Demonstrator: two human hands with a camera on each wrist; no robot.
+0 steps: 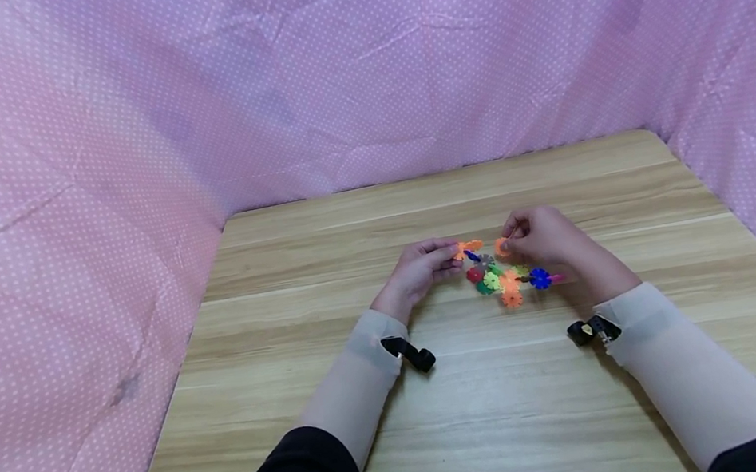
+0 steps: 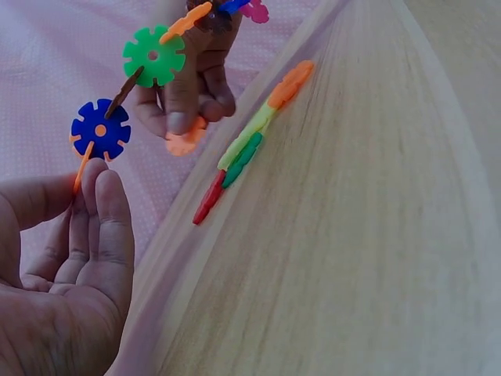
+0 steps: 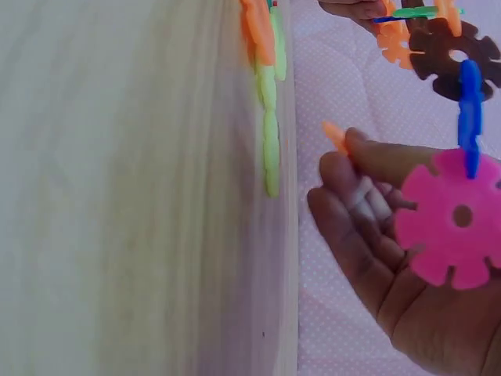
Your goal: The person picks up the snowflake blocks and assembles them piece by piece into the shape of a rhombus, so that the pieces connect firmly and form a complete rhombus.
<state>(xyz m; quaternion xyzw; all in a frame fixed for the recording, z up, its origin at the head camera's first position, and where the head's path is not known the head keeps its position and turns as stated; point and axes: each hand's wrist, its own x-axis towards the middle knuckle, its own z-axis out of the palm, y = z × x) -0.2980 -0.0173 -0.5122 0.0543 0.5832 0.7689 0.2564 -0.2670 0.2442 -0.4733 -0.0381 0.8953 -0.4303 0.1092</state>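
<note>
A chain of linked plastic snowflake discs (image 1: 510, 275) hangs over the wooden table (image 1: 487, 390) between my hands. My left hand (image 1: 444, 256) pinches its orange end disc (image 2: 79, 168), which joins a blue disc (image 2: 100, 129) and a green disc (image 2: 154, 55). The far end is a pink disc (image 3: 458, 223), hanging in front of my right palm. My right hand (image 1: 511, 241) pinches a separate orange disc (image 1: 501, 247) just right of the chain's near end. I cannot tell whether that disc touches the chain.
Several loose discs (image 2: 246, 149), red, green, yellow-green and orange, lie flat on the table under the chain. Pink dotted cloth (image 1: 118, 143) walls the table at the back and on both sides. A black wrist camera (image 1: 412, 354) sits on each forearm.
</note>
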